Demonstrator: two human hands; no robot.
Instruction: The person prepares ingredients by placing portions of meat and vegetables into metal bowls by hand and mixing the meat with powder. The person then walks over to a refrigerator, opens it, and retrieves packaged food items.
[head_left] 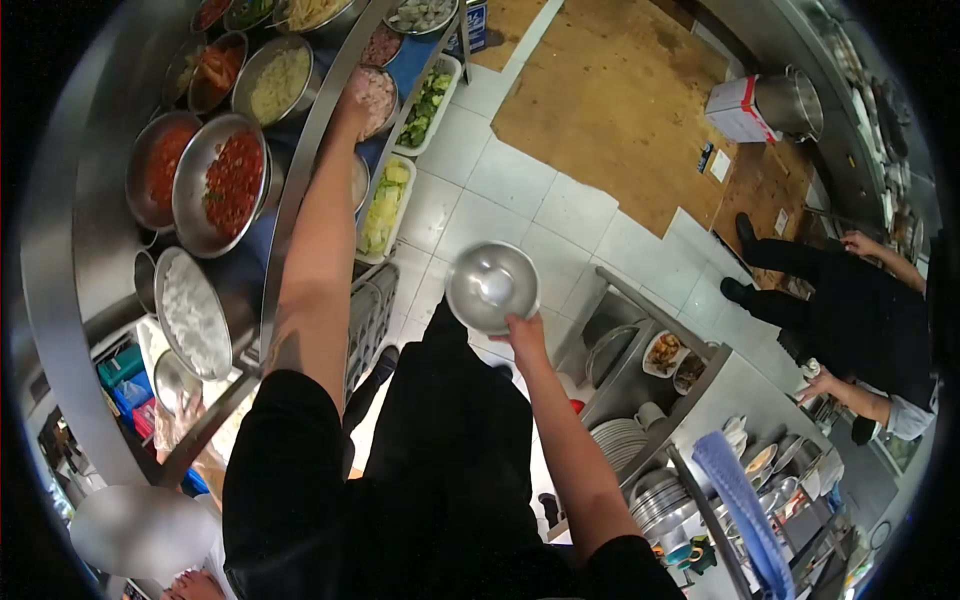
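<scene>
My left hand reaches into a metal bowl of pale pink chopped meat on the shelf at the upper left; its fingers are largely hidden there. Near the middle of the view, my right hand grips the rim of a round steel bowl, which looks empty inside. Just right of the meat bowl stands a white tray of chopped green vegetables. Below that is a tray of paler cut leaves. Left of my arm are bowls of chopped red peppers and white pieces.
A metal rail runs beside my left arm. At the right, a co-worker in black stands at a counter. Stacked plates and a blue cloth are at the lower right. Another person's hand shows at the lower left.
</scene>
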